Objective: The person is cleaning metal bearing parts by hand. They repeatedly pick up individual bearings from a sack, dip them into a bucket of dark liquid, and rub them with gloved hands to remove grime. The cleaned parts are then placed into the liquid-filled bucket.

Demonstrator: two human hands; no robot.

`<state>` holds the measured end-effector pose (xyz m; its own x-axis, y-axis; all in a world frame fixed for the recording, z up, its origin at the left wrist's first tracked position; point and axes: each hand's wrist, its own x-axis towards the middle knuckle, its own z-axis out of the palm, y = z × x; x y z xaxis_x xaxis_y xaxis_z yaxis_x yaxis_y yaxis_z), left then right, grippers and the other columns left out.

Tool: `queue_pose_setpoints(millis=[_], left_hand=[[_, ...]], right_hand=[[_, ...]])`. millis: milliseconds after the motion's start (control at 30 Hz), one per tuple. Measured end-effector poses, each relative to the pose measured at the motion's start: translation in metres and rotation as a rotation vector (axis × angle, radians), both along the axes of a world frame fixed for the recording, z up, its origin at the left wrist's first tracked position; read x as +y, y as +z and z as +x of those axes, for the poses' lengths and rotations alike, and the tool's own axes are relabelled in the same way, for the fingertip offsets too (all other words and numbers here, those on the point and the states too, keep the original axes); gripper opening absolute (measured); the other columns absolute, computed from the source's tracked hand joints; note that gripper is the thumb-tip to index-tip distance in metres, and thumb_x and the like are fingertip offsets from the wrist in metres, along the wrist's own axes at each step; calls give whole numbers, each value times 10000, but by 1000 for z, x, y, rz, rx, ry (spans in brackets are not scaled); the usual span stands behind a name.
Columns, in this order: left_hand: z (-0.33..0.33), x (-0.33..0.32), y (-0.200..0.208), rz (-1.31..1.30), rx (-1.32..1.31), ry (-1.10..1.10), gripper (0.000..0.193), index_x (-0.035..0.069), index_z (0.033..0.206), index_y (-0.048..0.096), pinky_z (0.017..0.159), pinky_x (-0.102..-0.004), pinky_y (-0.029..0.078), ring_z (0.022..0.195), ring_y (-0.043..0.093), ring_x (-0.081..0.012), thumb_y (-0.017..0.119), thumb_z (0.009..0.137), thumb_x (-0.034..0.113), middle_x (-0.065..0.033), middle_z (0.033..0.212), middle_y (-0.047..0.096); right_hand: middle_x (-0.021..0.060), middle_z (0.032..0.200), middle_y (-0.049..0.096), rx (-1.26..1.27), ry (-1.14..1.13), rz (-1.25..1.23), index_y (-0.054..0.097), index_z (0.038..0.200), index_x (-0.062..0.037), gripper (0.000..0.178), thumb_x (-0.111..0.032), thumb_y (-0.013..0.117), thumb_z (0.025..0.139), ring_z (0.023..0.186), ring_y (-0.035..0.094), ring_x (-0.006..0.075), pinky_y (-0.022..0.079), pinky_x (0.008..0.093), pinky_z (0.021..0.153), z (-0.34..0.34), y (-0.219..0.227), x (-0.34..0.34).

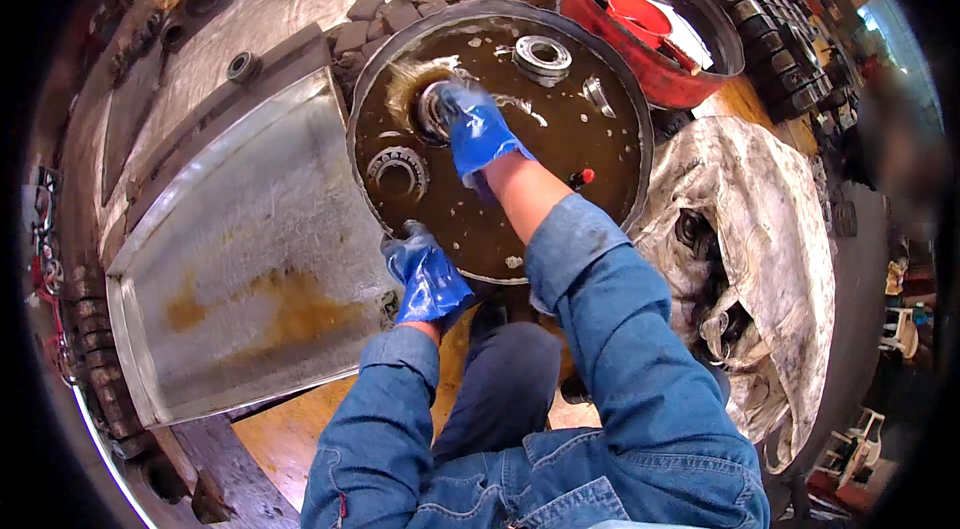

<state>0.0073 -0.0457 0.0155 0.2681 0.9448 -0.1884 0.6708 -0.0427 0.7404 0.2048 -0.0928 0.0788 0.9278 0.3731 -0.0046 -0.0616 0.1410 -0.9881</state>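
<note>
A wide round metal tub (640,191) of murky brown liquid stands in front of me. My right hand (472,124), in a blue rubber glove, is closed on a bearing (432,113) at the liquid's surface; the fingers are partly blurred, and the liquid is stirred up beside them. My left hand (426,274), gloved the same way, grips the tub's near left rim, its fingers closed over the edge. Another bearing (397,175) sits half sunk at the left, a shiny bearing (542,59) lies at the far side, and a metal ring (598,97) shows right of it.
A stained sheet-metal tray (250,239) adjoins the tub at left. Behind right stands a red drum (600,24) holding a smaller red container (640,17). A dirty cloth (770,199) with dark parts lies right. A red-tipped object (583,178) pokes from the liquid.
</note>
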Motion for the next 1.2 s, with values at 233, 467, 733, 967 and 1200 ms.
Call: queue_pose_setpoints(millis=[233,467,733,967,1200], left_hand=[[-21,21,-27,458,293,-668,253,-26,1027,638,707,-493,509,845,672,-410,608,885,181,-251,930,693],[-20,45,-23,377,161,-1028,356,-15,1219,609,892,-409,483,1009,634,-298,534,930,178,-150,1112,658],[-23,51,-9,-724,-183,-603,469,-9,1390,514,1082,-367,407,1242,535,-263,433,1021,269,-116,1395,562],[-28,-16,53,-427,-21,-656,380,64,1285,591,849,-320,489,998,601,-206,448,1023,299,-77,1184,641],[-13,35,22,-636,54,-552,331,71,1259,606,790,-303,482,914,591,-197,490,987,221,-56,1125,655]], right_hand=[[-11,1021,653,-143,126,-87,673,1184,-46,374,-292,678,901,949,559,108,439,279,870,13,104,-113],[59,968,695,122,-353,-519,709,1143,-41,502,-429,765,829,868,587,145,478,298,785,-76,-1,-438],[250,1202,667,522,-753,-1108,646,1180,59,634,-451,723,810,1135,629,390,483,438,975,-314,-214,-622],[258,1290,614,420,-705,-1239,470,1418,-43,838,-516,728,775,1167,602,429,473,470,1017,-270,-246,-612],[293,1305,552,209,-696,-1666,488,1401,-28,725,-439,692,840,1239,527,436,418,467,1063,-263,-305,-733]])
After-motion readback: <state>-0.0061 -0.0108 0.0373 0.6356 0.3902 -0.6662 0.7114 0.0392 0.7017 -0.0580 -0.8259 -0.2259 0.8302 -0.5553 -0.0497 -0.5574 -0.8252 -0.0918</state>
